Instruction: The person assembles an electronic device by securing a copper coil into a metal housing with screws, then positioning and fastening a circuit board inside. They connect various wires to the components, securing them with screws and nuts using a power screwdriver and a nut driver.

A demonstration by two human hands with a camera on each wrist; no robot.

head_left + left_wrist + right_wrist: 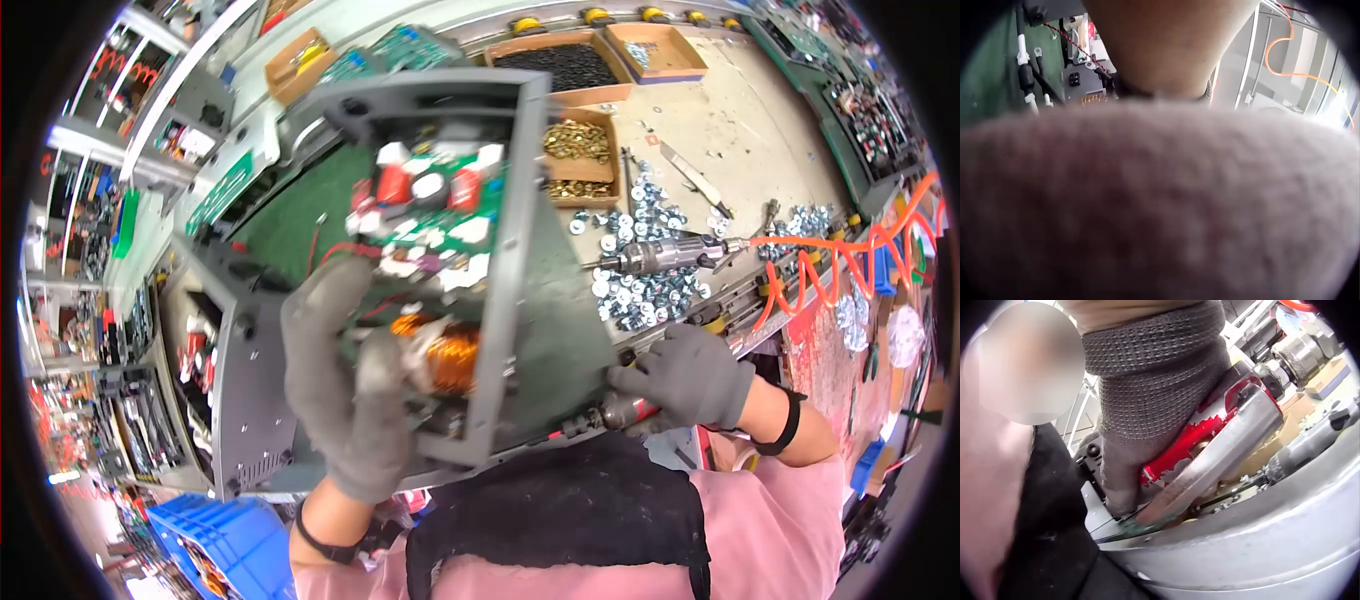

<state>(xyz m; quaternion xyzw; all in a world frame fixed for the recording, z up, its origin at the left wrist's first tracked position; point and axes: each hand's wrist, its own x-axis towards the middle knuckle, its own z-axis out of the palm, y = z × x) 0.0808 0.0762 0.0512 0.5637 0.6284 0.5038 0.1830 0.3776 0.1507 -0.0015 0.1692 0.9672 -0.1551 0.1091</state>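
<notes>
My gloved left hand (350, 390) grips the left side of a grey metal chassis (512, 240), which stands tilted over the bench. Inside the chassis are a green circuit board (465, 225) with red and white parts and a copper-wound coil (452, 362); hand and chassis are blurred. My gloved right hand (695, 375) holds a red and silver air screwdriver (1210, 431) low at the bench's front edge, its bit pointing left in the head view. The right wrist view shows the glove wrapped round its body. The left glove's fingers are hidden in the left wrist view.
A second air screwdriver (670, 255) with an orange coiled hose (800, 265) lies among loose screws (640, 300). Cardboard trays of brass parts (580, 142) and black screws (560, 70) stand behind. Another grey housing (255, 380) is at left, above a blue crate (225, 545).
</notes>
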